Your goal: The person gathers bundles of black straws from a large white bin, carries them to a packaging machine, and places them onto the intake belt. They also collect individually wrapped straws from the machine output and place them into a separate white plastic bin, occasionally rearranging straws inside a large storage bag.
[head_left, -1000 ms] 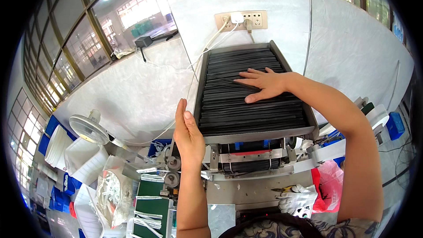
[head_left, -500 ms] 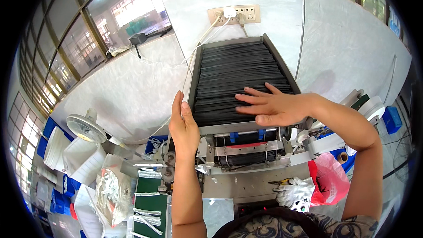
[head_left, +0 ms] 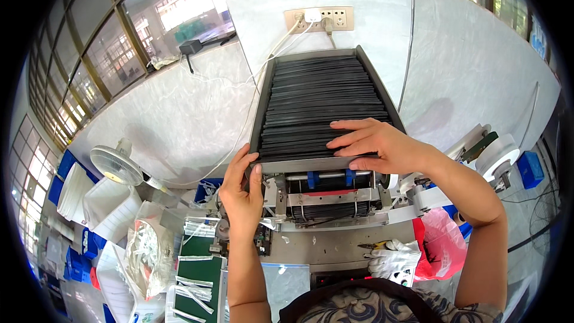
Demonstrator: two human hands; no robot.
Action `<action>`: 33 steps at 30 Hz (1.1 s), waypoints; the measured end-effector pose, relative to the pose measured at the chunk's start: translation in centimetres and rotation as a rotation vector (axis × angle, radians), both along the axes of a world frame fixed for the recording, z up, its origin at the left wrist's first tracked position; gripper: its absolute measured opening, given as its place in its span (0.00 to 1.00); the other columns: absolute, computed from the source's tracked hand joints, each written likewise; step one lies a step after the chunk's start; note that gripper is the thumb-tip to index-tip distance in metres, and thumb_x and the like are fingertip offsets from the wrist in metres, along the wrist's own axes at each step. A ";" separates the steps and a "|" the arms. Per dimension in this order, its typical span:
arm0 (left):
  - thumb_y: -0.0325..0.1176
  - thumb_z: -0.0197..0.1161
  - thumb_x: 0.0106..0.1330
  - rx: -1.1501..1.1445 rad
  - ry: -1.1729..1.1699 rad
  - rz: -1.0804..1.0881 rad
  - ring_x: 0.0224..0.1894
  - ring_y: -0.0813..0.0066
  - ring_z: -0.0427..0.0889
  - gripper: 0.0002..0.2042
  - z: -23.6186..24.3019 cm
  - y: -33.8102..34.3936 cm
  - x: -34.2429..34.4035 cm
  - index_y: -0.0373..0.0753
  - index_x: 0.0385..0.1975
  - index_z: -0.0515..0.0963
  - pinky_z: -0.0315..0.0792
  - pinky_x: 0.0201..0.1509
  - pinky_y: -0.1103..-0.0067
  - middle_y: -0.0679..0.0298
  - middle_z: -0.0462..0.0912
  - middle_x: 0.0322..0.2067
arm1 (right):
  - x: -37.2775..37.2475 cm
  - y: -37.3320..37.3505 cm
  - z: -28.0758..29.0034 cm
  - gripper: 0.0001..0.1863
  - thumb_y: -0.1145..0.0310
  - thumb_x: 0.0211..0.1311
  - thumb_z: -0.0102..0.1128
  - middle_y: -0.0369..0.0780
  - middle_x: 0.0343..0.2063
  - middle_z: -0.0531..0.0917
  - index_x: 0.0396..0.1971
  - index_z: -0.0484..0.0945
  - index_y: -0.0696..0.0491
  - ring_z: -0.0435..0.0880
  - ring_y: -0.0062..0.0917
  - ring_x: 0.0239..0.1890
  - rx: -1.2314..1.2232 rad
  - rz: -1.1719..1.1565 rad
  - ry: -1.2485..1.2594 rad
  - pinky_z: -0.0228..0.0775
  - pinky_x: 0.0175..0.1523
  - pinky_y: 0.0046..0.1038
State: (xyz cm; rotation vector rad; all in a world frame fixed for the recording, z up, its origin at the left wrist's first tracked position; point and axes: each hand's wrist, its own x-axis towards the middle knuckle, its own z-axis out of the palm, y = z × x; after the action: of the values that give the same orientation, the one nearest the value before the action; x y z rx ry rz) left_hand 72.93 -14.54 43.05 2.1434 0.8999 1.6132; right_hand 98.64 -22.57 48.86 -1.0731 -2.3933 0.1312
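Observation:
A grey metal tray [head_left: 314,164] holds rows of thin black strips [head_left: 320,96] on top of a machine. My left hand [head_left: 240,194] grips the tray's front left corner, thumb against the front and fingers bent over the edge. My right hand [head_left: 378,148] is open over the front right part of the strips, fingertips on them and thumb by the front rim. Directly below the tray are metal rollers with blue fittings [head_left: 312,179].
A fan [head_left: 110,161], white bins [head_left: 101,209] and a bag of white pieces [head_left: 149,251] stand left. A green belt [head_left: 200,275] carries white strips. Pliers [head_left: 371,245], white gloves [head_left: 391,260] and a pink bag [head_left: 445,245] lie right. A socket panel [head_left: 335,18] is on the wall.
My right hand has moved from the middle of the strips down toward the front rim. My left hand, straight beside the tray before, has lowered and bent its fingers onto the corner.

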 end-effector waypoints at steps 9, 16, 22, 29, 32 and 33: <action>0.26 0.64 0.43 -0.060 0.411 -0.220 0.25 0.76 0.67 0.04 6.1 2.5 -2.1 0.37 0.20 0.78 0.62 0.31 0.82 0.66 0.74 0.18 | -0.1 -0.1 0.1 0.08 0.70 0.45 0.59 0.41 0.35 0.77 0.23 0.76 0.60 0.67 0.35 0.49 0.035 -0.091 0.225 0.63 0.46 0.31; 0.27 0.63 0.45 -0.212 0.588 -0.414 0.24 0.77 0.67 0.05 8.1 4.1 -2.1 0.36 0.24 0.77 0.62 0.30 0.83 0.65 0.74 0.20 | 0.2 1.1 0.2 0.10 0.66 0.48 0.57 0.43 0.34 0.77 0.25 0.76 0.59 0.71 0.35 0.43 0.101 -0.176 0.262 0.66 0.41 0.29; 0.22 0.55 0.50 -0.058 0.300 -0.261 0.24 0.77 0.67 0.03 8.4 3.1 -7.3 0.33 0.26 0.73 0.61 0.27 0.85 0.63 0.71 0.22 | -0.2 6.9 2.7 0.09 0.72 0.50 0.52 0.43 0.35 0.75 0.32 0.74 0.57 0.71 0.35 0.41 0.029 -0.199 0.103 0.65 0.43 0.31; 0.30 0.51 0.58 -0.052 -0.470 -0.117 0.19 0.88 0.58 0.05 0.6 2.4 -21.5 0.35 0.29 0.68 0.51 0.20 0.93 0.66 0.68 0.28 | -4.1 16.1 1.0 0.12 0.73 0.50 0.49 0.43 0.37 0.74 0.37 0.74 0.51 0.71 0.37 0.40 -0.063 -0.239 -0.137 0.63 0.44 0.32; 0.33 0.51 0.59 -0.022 -0.714 -0.085 0.19 0.90 0.59 0.10 -3.2 0.5 -27.1 0.34 0.36 0.67 0.54 0.19 0.95 0.63 0.68 0.28 | -4.0 17.4 0.7 0.12 0.73 0.49 0.49 0.44 0.33 0.75 0.36 0.75 0.51 0.73 0.38 0.37 -0.088 -0.230 -0.182 0.64 0.41 0.32; 0.33 0.50 0.60 -0.021 -0.772 -0.096 0.21 0.89 0.60 0.10 -4.3 -0.3 -28.8 0.34 0.36 0.67 0.54 0.19 0.95 0.64 0.68 0.26 | -3.6 17.6 0.9 0.11 0.73 0.49 0.50 0.44 0.31 0.76 0.35 0.75 0.51 0.73 0.37 0.35 -0.067 -0.182 -0.168 0.65 0.40 0.31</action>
State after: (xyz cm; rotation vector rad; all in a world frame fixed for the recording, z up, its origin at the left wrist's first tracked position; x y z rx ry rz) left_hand 44.12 -14.85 38.79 1.3121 0.5398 2.1074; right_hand 95.06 -5.01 49.71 -1.3763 -2.4375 0.0599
